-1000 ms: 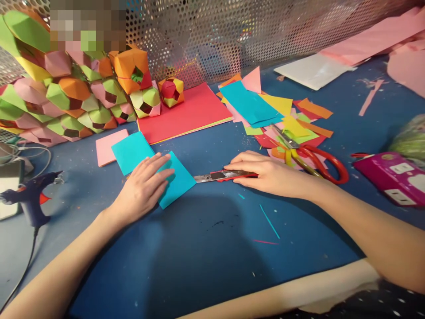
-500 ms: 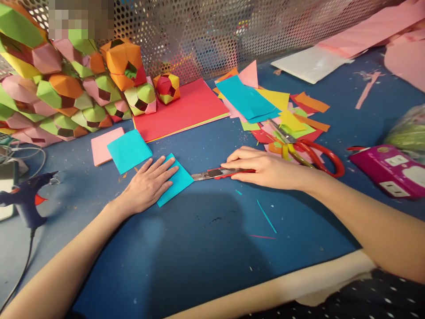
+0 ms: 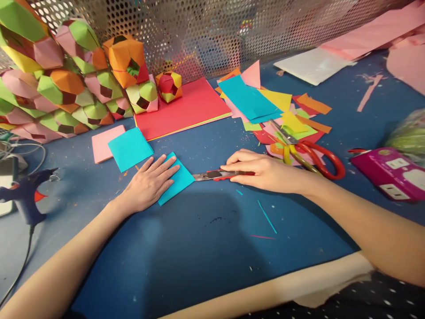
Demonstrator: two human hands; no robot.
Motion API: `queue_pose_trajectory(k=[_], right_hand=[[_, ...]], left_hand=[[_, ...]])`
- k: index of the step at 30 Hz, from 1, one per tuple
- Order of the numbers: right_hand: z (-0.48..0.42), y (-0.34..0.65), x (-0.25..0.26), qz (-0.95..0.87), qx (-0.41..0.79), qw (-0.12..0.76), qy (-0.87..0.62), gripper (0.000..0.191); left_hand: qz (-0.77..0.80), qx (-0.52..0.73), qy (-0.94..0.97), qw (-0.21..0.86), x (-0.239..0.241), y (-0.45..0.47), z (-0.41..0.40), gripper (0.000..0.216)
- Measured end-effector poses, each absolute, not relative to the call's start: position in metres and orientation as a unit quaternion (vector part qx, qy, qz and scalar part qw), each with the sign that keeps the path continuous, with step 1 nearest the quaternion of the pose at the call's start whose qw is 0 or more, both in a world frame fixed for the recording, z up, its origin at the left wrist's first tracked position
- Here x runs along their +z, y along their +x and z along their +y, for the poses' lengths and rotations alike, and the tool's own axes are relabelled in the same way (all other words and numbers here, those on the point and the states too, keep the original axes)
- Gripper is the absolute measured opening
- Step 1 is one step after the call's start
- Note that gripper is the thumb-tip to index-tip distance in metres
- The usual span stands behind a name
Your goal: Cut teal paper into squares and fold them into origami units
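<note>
My left hand [image 3: 149,184] lies flat with fingers spread on a small turquoise paper square [image 3: 181,179] on the blue table [image 3: 206,248]. My right hand [image 3: 262,170] is closed over a red utility knife [image 3: 217,175] that lies on the table, its blade tip pointing left at the square's right corner. A second turquoise square [image 3: 130,148] and a pink square [image 3: 101,144] lie just behind my left hand.
Folded paper shapes [image 3: 66,84] pile at the back left against a perforated metal wall. A red paper stack [image 3: 186,108], coloured scraps [image 3: 265,106] and red-handled scissors [image 3: 312,155] lie behind. A glue gun [image 3: 25,197] lies left, a magenta box [image 3: 392,173] right.
My left hand slid the turquoise square slightly toward me and left of the other square. The right hand stays on the knife.
</note>
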State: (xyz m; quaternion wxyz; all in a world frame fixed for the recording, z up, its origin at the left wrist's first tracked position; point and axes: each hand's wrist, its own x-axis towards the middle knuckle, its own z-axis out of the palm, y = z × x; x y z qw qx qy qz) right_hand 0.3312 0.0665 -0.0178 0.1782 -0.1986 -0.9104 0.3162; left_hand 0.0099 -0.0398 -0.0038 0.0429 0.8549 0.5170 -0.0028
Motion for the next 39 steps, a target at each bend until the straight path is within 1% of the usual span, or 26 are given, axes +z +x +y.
queue_pose_trajectory(k=[18,24,32,39], right_hand=[[0.052,0.327,-0.012,-0.91,0.326,0.162,-0.201,0.032],[0.049,0.327,-0.015,-0.922,0.294,0.179,-0.179,0.031],[0.046,0.328,-0.013,-0.932,0.269,0.177,-0.164,0.029],[0.038,0.321,-0.011,-0.947,0.176,0.219,-0.153,0.03]], left_hand=[[0.516,-0.01,0.856,0.033,-0.005,0.01,-0.041,0.05],[0.518,-0.016,0.855,0.027,-0.006,0.01,-0.041,0.051],[0.517,-0.02,0.856,0.016,-0.007,0.01,-0.041,0.051],[0.517,-0.015,0.855,0.024,-0.008,0.01,-0.041,0.051]])
